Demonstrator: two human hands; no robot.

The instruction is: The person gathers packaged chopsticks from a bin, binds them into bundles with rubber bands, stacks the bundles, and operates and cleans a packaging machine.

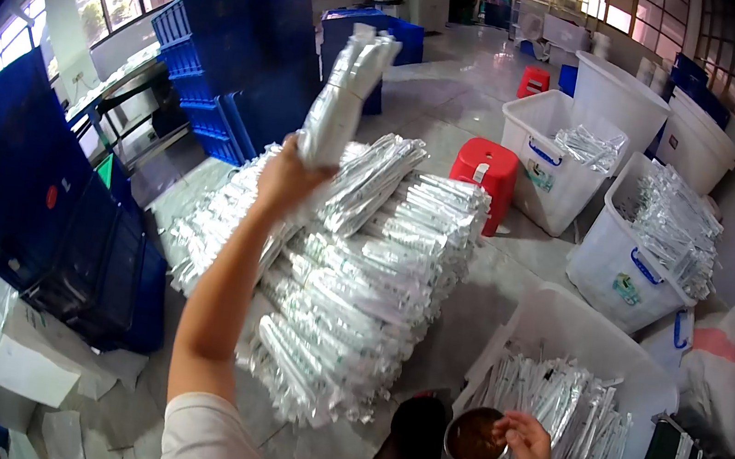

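My left hand (288,180) is raised over a large pile, its fingers wrapped round the lower end of a bundle of silvery-white packets (339,96). A thin band seems to run round that bundle's middle. Below lies the pile of similar bundles (352,274), stacked on the floor. At lower right, my right hand (527,447) is at the rim of a round metal bowl (472,440) with its fingertips pinched together. Reddish-brown contents fill the bowl, too small to make out. Whatever the fingertips pinch is hidden. Loose long packets (569,423) lie in a white bin (646,368) beside the bowl.
Blue crates (242,55) are stacked behind the pile, and more dark blue crates (89,230) stand at left. A red stool (486,175) is beyond the pile. White tubs (529,130) with silvery packets line the right. A white sack (724,379) leans at far right.
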